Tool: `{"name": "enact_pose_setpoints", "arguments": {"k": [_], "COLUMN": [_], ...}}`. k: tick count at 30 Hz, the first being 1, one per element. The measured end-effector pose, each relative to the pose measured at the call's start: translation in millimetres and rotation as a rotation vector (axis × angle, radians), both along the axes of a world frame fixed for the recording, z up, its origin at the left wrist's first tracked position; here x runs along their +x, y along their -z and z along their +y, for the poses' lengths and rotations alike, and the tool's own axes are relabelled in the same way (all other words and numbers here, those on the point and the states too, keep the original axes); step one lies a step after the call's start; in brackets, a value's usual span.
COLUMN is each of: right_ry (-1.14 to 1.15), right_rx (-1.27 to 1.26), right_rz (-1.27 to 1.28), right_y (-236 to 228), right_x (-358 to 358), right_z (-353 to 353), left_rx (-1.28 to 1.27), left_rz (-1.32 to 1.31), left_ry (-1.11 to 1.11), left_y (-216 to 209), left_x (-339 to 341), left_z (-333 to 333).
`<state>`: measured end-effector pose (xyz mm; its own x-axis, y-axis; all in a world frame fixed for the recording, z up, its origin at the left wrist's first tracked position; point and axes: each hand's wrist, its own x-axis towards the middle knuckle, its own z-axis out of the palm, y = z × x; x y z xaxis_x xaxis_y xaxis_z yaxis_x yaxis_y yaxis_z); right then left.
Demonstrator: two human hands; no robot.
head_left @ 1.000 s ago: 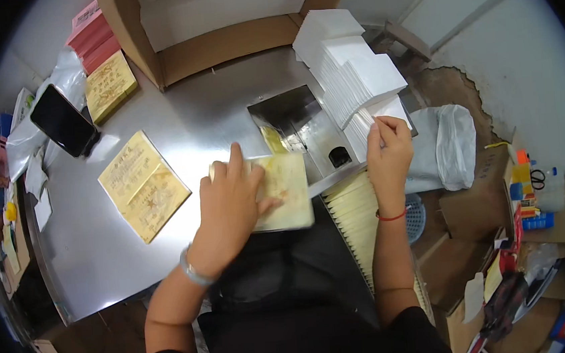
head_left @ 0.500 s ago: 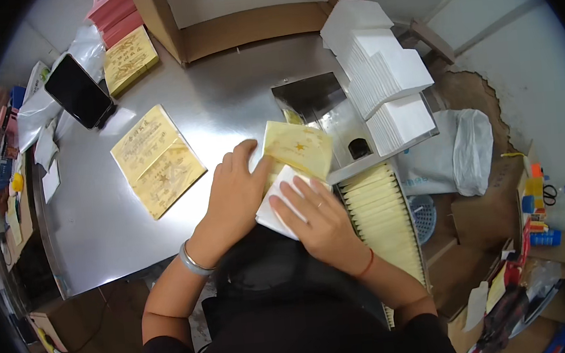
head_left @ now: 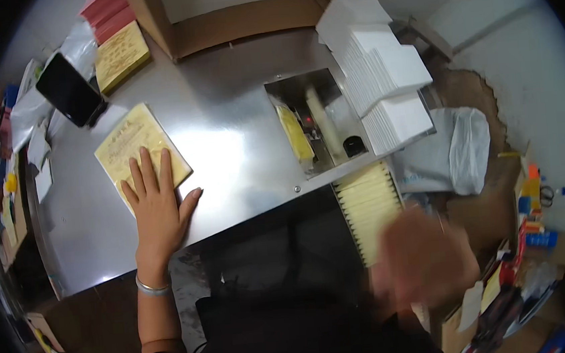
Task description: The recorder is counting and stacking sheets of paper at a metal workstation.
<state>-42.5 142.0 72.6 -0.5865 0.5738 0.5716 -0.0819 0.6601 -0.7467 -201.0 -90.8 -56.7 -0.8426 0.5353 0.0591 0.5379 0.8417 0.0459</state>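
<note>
My left hand [head_left: 157, 197] rests on a stack of yellow printed paper sheets [head_left: 135, 139] on the metal table, its fingers spread and lying flat. My right hand [head_left: 427, 258] is a blur of motion over the near end of a long box of pale yellow folded packets [head_left: 366, 199]. Its fingers cannot be made out, nor whether anything is in them. Between the hands, an opening in the tabletop [head_left: 278, 89] shows a pale roller [head_left: 323, 122] and a yellow strip-like piece [head_left: 296, 135] inside.
White folded packets [head_left: 381, 74] stand stacked at the table's right edge, beside a white plastic bag [head_left: 442, 152]. A black phone [head_left: 70, 91] leans at the back left, near a yellow paper stack [head_left: 123, 56] and pink stacks [head_left: 107, 15]. A cardboard box [head_left: 249, 26] sits behind.
My left hand has moved left onto the yellow sheets. My right hand has swung right and nearer, over the long box. The yellow sheet and white packet they handled have left the table's front edge.
</note>
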Motion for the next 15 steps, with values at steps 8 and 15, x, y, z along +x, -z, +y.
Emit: {"name": "enact_pose_setpoints", "arguments": {"k": [8,15], "right_ry": [-0.838,0.352], "right_rx": [-0.535,0.298], "right_rz": [0.668,0.074], "right_y": [-38.6,9.0], "right_x": [14.0,9.2], "right_z": [-40.7,41.4], "left_rx": [0.064,0.025], "left_rz": [-0.023,-0.05], "left_ry": [0.021,0.058], "left_y": [5.7,-7.8], "left_x": [4.3,2.9], "left_z": [23.1,21.8]}}
